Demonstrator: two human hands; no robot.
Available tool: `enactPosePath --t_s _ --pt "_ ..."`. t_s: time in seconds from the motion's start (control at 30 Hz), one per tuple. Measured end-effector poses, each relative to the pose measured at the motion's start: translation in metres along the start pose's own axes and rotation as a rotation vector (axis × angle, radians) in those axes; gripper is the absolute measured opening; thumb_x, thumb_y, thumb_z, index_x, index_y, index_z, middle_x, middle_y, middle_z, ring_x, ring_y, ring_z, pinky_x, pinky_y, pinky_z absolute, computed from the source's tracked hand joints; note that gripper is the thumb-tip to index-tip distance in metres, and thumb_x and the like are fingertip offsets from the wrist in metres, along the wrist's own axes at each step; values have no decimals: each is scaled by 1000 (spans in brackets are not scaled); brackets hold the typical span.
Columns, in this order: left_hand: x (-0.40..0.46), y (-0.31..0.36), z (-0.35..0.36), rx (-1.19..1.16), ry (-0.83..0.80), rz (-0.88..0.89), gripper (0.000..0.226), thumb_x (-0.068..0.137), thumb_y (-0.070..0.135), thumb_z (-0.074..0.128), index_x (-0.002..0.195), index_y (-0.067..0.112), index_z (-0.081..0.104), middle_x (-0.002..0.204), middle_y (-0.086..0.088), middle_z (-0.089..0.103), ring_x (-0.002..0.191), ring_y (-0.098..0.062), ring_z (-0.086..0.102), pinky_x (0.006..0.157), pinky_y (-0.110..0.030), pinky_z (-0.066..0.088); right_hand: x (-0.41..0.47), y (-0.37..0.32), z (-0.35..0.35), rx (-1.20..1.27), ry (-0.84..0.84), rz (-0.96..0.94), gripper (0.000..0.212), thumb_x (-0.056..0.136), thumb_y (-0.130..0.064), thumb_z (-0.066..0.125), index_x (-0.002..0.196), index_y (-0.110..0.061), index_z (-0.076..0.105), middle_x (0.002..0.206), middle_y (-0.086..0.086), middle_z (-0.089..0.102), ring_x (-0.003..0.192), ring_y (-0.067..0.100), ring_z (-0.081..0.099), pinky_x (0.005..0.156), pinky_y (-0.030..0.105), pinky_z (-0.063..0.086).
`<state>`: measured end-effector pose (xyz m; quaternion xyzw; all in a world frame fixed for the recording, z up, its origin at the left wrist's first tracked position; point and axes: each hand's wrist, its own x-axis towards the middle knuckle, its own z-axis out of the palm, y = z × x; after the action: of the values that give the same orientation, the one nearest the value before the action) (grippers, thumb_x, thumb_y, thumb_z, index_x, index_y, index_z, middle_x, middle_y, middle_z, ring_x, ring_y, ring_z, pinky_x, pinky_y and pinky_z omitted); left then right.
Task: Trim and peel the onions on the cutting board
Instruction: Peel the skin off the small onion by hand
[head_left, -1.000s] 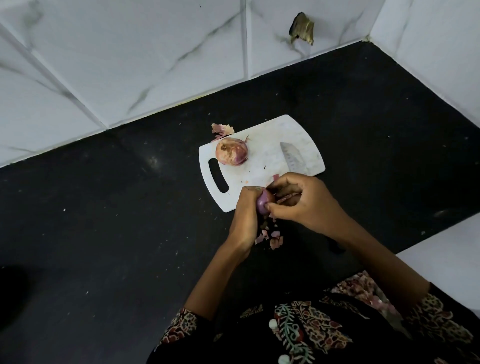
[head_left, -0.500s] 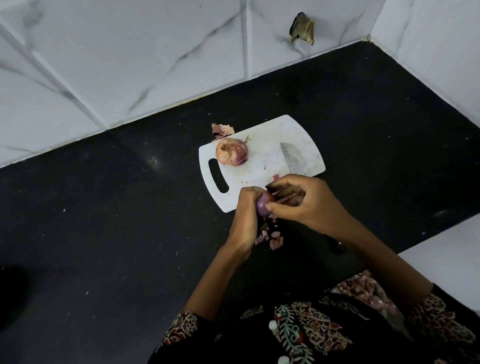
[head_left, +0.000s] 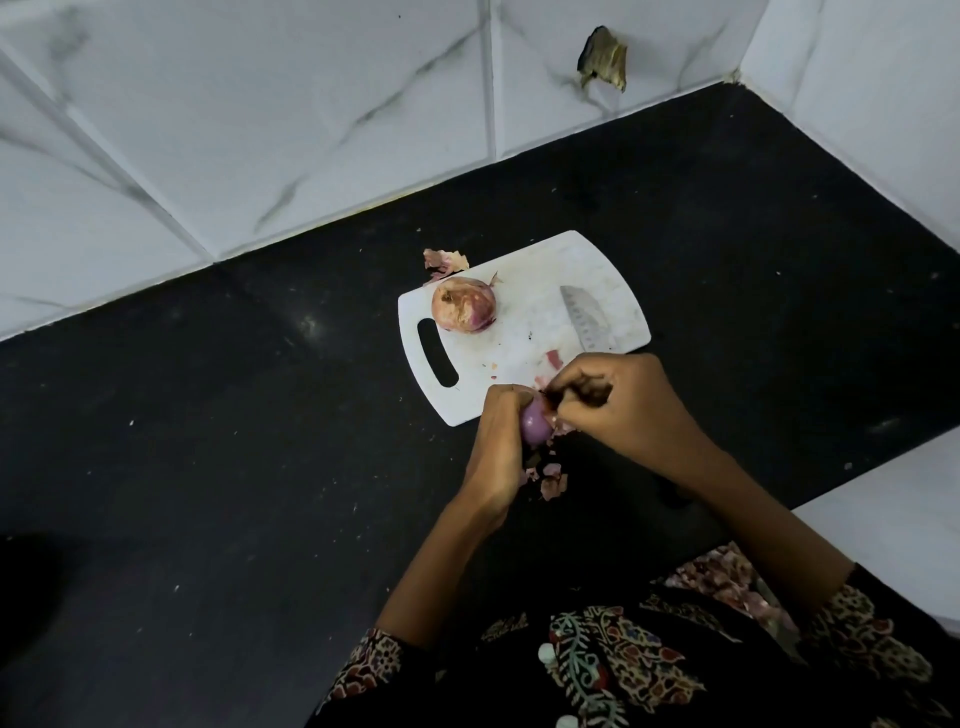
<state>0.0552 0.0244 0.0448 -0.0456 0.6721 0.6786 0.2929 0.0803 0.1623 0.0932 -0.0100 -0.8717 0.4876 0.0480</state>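
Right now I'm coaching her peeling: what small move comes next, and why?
Probably pull the pinched skin away: the left hand holds the purple onion, the right hand pinches skin at its top, and loose peel lies below.

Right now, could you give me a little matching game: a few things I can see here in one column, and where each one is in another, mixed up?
Things:
1. knife
2. unpeeled onion
3. purple onion
4. peel scraps

Places:
A. held in the left hand
B. on the black counter, beneath the hands
C. standing on the cutting board near its handle slot
D. blade lying on the board's right side

Pairs: 1-D, 2-C, 3-A, 4-B
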Motion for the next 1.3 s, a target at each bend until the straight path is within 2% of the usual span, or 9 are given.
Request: enactPosePath --t_s 0.17,0.3,0.4,0.53,0.87,1.0,1.1,1.2,1.3 --pt "-2 1 -2 -40 -14 13 38 78 55 40 83 21 57 97 -12 60 93 -21 55 87 -43 46 -6 -2 -3 197 -21 88 18 77 -11 75 94 -8 69 85 -2 72 78 7 69 71 19 55" --pt "-3 6 0 -11 -1 28 50 76 67 40 78 18 50 100 -23 53 96 -34 54 92 -48 47 -9 -1 4 98 -80 18 21 75 -13 78 92 -8 66 90 1 68 85 12 66 78 31 55" --pt "-3 10 1 -5 46 45 60 81 75 38 84 17 53 95 -21 57 85 -25 57 84 -37 49 -6 4 7 261 25 123 8 83 -7 69 89 -6 64 88 6 70 86 17 68 79 37 56" --pt "-6 13 -3 -98 6 76 40 100 45 33 98 15 59 97 -6 64 70 -5 59 58 -13 45 0 19 4 223 195 244 7 85 -15 68 86 -11 62 83 6 69 78 21 69 72 43 58" --pt "-13 25 -2 -384 -13 33 35 97 12 31 83 6 62 77 2 70 71 -10 62 55 -18 48 -2 35 5 53 239 339 15 87 1 60 85 -13 65 87 3 69 77 14 69 71 31 59" --pt "-14 32 -4 -602 -24 -81 32 94 17 33 88 3 61 74 -6 67 63 -15 61 53 -22 50 0 30 4 -60 129 303 11 87 -9 63 93 -12 72 96 -2 64 84 3 61 72 6 44" --pt "-14 37 -6 -755 -29 -213 30 93 26 38 95 6 59 69 -11 62 51 -17 55 45 -23 48 -1 26 4 -98 56 254 19 93 -21 57 99 -8 69 106 0 53 93 10 54 76 14 40" --pt "-11 34 -8 -803 11 -308 37 95 44 43 88 9 54 63 -9 60 45 -14 48 38 -21 43 -3 17 2 -37 107 217 23 95 -22 53 87 -5 66 88 7 63 82 17 59 67 19 43" --pt "-10 33 -9 -831 27 -359 49 92 57 43 91 8 48 59 -8 59 42 -14 51 36 -21 43 -5 7 0 50 141 214 10 92 -14 57 94 -18 66 85 -7 66 75 -3 59 59 8 42"
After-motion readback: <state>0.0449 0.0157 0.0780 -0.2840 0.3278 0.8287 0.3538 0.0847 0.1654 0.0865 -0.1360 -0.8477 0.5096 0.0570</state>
